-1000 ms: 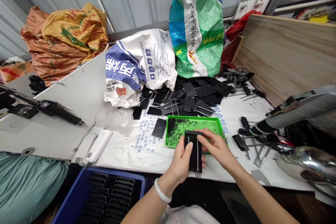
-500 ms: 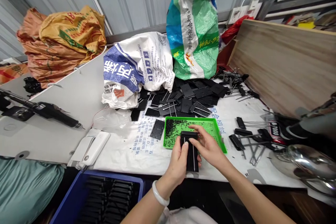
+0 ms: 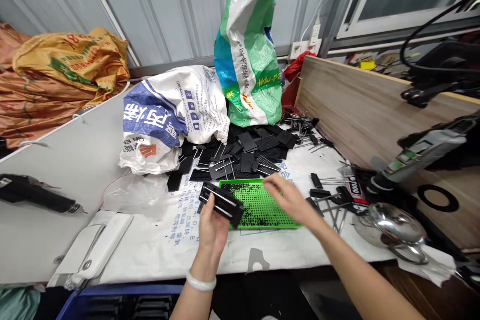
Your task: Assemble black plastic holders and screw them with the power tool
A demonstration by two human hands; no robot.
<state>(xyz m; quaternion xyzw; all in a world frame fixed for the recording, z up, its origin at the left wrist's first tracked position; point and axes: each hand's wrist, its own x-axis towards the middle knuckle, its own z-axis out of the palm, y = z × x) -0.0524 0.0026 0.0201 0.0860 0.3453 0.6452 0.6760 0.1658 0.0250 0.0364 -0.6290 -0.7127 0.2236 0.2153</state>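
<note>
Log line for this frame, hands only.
left hand: holds black plate with metal pins | right hand: open, over green perforated tray

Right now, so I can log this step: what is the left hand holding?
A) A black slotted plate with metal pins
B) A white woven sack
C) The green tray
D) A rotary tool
A: the left hand grips the black slotted plate up off the table, beside the green perforated tray, with the right hand open above that tray.
</note>
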